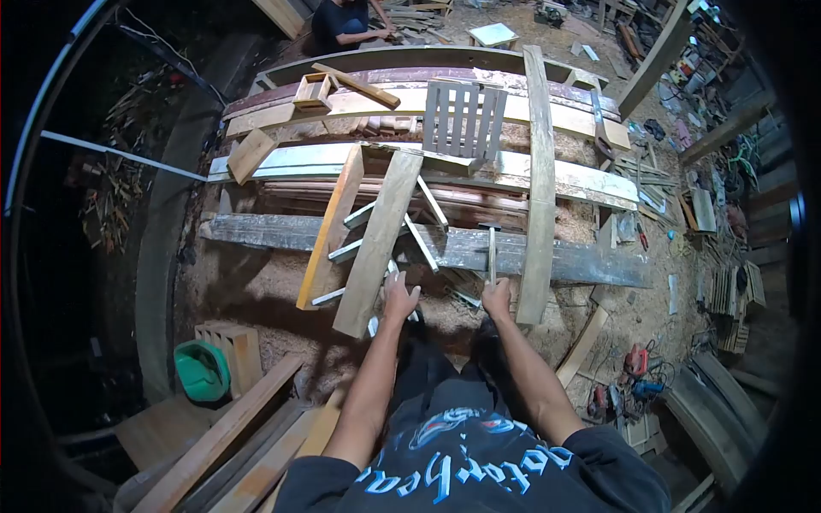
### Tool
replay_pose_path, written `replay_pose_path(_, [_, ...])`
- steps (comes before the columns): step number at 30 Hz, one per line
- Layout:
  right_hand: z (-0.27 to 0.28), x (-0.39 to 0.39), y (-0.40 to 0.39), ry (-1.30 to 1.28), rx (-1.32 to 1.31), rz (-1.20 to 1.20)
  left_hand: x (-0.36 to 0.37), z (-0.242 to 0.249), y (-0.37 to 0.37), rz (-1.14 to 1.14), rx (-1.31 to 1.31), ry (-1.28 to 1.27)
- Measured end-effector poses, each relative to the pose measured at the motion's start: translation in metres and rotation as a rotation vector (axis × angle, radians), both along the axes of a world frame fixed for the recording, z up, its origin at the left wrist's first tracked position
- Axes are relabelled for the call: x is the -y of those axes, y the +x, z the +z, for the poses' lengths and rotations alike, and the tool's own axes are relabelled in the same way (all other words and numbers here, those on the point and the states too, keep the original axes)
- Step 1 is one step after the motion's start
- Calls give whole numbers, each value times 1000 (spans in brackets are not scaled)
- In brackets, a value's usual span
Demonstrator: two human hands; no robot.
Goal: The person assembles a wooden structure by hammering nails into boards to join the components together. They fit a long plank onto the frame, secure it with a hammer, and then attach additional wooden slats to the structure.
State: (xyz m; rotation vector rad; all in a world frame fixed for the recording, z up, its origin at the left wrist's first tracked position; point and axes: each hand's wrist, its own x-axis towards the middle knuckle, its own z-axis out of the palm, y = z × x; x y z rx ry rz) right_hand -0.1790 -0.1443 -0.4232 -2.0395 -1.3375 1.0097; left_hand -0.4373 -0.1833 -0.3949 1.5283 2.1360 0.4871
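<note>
My right hand (496, 301) is closed round the handle of a hammer (492, 252), its head pointing away from me over a weathered grey beam (581, 263). Beside the near end of a grey-brown board (380, 239), my left hand (400, 299) has its fingers at a white wooden strip (392, 267) and its thumb held out to the side. That board leans next to an orange-edged plank (332, 227), with several white strips (421, 242) sticking out between and beside them. The lower part of this assembly is partly hidden by the board and hand.
A long board (539, 171) lies across the beams at right. Farther back are a slatted wooden panel (464, 120), a small wooden box (315, 91) and a handsaw (601, 137). Another person (342, 26) sits beyond. Power tools (637, 363) and a green container (202, 372) stand low at the sides.
</note>
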Motion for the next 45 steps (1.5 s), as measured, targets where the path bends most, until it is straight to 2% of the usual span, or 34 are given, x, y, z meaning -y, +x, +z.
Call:
replay_pose_path(3, [-26, -6, -2, -40, -25, 12, 0, 4, -2, 83, -131, -79])
replay_pose_path(5, [-45, -5, -3, -68, 2, 27, 7, -7, -10, 72, -178, -1])
replay_pose_path(8, [-75, -3, -5, -239, 77, 147, 8, -11, -19, 69, -183, 99])
replay_pose_path(11, [-84, -5, -5, -230, 143, 302, 3, -10, -31, 111, -187, 101])
replay_pose_path(15, [-122, -13, 0, -160, 70, 358, -6, -29, -64, 159, -206, 145])
replay_pose_path(16, [-113, -15, -1, -192, 6, 342, -11, -24, -71, 131, -211, 159])
replay_pose_path(19, [-61, -24, -18, -90, 272, 282, -30, -12, -90, 122, -224, 176])
replay_pose_path(20, [-43, -30, -28, 28, 287, 256, -40, -8, -96, 134, -131, 199])
replay_pose_path(22, [-21, -43, -53, 264, 321, 203, -61, -15, -111, 75, -153, 242])
replay_pose_path(27, [-20, -111, -130, 422, 155, 275, -138, -31, -138, -25, -136, 281])
replay_pose_path(28, [-19, -129, -144, 455, 144, 289, -156, -39, -144, -84, -217, 366])
replay_pose_path(30, [-29, -164, -161, 475, 227, 326, -194, -54, -152, -169, -77, 303])
replay_pose_path(31, [-40, -179, -167, 482, 267, 345, -211, -48, -151, -210, -9, 268])
replay_pose_path(32, [-50, -195, -166, 352, 232, 382, -227, -41, -148, -262, 31, 167])
replay_pose_path(35, [-94, -229, -157, 1, 183, 519, -266, -54, -142, -210, 295, -18])
replay_pose_path(36, [-78, -229, -159, -38, 172, 503, -273, -63, -139, -107, 254, -40])
replay_pose_path(39, [-64, -215, -160, 22, 161, 460, -275, -81, -132, 17, 237, -42])
replay_pose_path(45, [-23, -171, -163, 132, 55, 345, -240, -39, -130, -107, 239, 84])
